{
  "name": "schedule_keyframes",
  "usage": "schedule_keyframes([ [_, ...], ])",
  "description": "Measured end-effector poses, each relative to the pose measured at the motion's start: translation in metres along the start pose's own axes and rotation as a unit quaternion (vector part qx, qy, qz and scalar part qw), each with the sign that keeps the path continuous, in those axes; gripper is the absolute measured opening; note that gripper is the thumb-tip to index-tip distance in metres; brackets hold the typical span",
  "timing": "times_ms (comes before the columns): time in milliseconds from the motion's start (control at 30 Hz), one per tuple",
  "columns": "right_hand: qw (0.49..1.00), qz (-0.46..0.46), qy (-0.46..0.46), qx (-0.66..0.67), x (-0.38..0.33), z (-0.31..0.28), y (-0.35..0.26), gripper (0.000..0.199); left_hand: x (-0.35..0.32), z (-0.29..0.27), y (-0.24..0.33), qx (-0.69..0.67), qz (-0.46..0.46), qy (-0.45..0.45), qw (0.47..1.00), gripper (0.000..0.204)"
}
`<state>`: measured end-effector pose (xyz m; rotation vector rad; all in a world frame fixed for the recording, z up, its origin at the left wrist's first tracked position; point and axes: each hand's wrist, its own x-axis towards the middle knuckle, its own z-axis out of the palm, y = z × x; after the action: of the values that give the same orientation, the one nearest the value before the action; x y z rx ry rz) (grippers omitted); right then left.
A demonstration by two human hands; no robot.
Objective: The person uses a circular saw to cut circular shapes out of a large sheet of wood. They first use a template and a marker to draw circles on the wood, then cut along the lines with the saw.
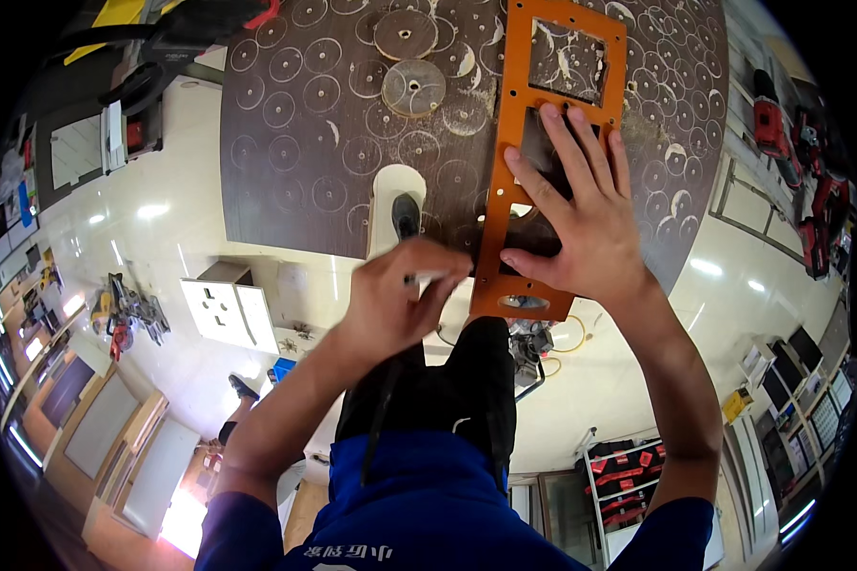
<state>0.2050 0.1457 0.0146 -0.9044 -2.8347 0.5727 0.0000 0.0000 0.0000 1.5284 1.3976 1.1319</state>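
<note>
Template [549,143] lies under right hand [581,224], beside left hand [395,295].

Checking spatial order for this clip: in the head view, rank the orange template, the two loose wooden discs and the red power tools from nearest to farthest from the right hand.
1. Orange template: directly under the right hand, touched.
2. Wooden discs: up and left on the dark board.
3. Red power tools: far right, on the floor.

Hands [486,257] on orange template [543,124]
</note>
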Motion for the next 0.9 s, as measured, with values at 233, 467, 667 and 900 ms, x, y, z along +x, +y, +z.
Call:
schedule_keyframes([
  [233, 1.0, 0.014, -0.023, 0.007, -0.013, -0.004, -0.011, 0.096, -0.015, 0.012, 0.01, -0.021, -0.037, 0.056, 0.998, 0.023],
  [467, 1.0, 0.009, -0.011, -0.005, -0.004, -0.001, -0.004, 0.096, 0.029, 0.003, -0.007, 0.022, 0.009, 0.083, 0.996, 0.018],
  [667, 1.0, 0.008, 0.0, -0.008, -0.002, 0.0, -0.002, 0.095, 0.044, -0.002, -0.009, 0.027, -0.002, 0.06, 0.998, 0.015],
  [900, 1.0, 0.008, -0.001, -0.002, -0.001, 0.0, -0.002, 0.094, 0.033, 0.001, -0.014, 0.009, -0.017, 0.036, 0.999, 0.017],
])
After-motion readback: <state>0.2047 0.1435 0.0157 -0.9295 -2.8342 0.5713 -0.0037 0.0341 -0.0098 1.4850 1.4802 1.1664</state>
